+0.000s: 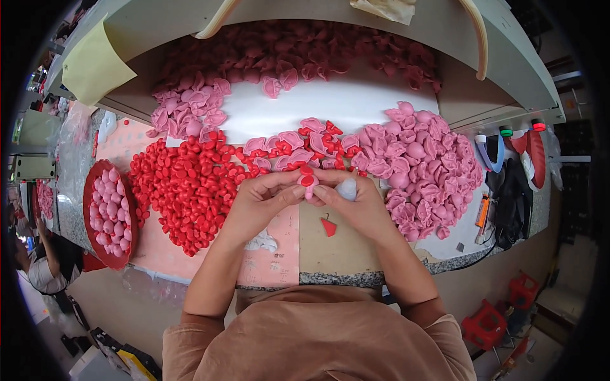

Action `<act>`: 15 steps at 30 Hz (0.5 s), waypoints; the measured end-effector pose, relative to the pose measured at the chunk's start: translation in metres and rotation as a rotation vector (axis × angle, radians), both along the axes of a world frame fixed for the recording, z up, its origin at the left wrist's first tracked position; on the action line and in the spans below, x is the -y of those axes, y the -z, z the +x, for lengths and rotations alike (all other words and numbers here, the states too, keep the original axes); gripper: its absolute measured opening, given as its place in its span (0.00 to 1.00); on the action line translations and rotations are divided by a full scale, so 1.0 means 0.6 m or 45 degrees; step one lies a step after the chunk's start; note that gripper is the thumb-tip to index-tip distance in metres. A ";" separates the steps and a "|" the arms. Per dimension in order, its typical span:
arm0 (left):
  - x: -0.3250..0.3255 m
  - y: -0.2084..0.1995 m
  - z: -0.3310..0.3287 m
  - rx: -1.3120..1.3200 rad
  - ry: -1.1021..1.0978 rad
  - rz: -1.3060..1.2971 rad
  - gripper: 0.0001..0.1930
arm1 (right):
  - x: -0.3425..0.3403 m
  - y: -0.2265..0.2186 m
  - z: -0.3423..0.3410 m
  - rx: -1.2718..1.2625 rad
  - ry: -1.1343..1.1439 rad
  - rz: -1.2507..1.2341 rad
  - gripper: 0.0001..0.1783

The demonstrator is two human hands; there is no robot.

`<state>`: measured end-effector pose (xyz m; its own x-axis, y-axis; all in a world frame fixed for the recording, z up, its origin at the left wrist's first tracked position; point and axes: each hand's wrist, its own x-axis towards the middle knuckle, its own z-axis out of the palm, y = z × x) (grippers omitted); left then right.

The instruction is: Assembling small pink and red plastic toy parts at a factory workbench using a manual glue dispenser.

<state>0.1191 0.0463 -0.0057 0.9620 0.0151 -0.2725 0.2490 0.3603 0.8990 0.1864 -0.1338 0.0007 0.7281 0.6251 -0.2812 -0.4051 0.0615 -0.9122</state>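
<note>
My left hand (270,192) and my right hand (354,202) meet at the middle of the bench, both closed on a small pink and red plastic part (307,182). Its red piece sits on top of the pink one, between the fingertips and thumbs. A pale grey thing (347,188) shows at my right hand; whether it is a finger cover or a small bottle, I cannot tell. Just beyond my fingers lie pink shell pieces with red pieces among them (286,141). A heap of red pieces (184,190) is by my left hand, a heap of pink shells (422,165) by my right.
Left of the red heap stands a red bowl (93,233) of pink pieces. More pink shells (279,51) lie under the hood. A red scrap (328,226) and crumpled tissue (262,241) lie near me. Tape rolls (490,154) and an orange tube (483,211) are at right.
</note>
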 end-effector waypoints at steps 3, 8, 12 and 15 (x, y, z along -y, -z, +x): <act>0.002 0.000 0.000 0.016 -0.015 -0.016 0.14 | -0.002 0.003 -0.002 -0.007 0.019 0.001 0.18; 0.004 0.000 0.000 0.048 -0.025 0.062 0.14 | -0.004 -0.003 -0.003 0.057 0.023 -0.054 0.18; 0.006 0.001 0.002 0.058 -0.031 0.076 0.14 | -0.004 -0.003 -0.003 0.065 0.047 -0.041 0.17; 0.005 0.002 0.001 0.064 -0.027 0.101 0.13 | -0.005 -0.003 -0.004 0.067 0.042 -0.050 0.17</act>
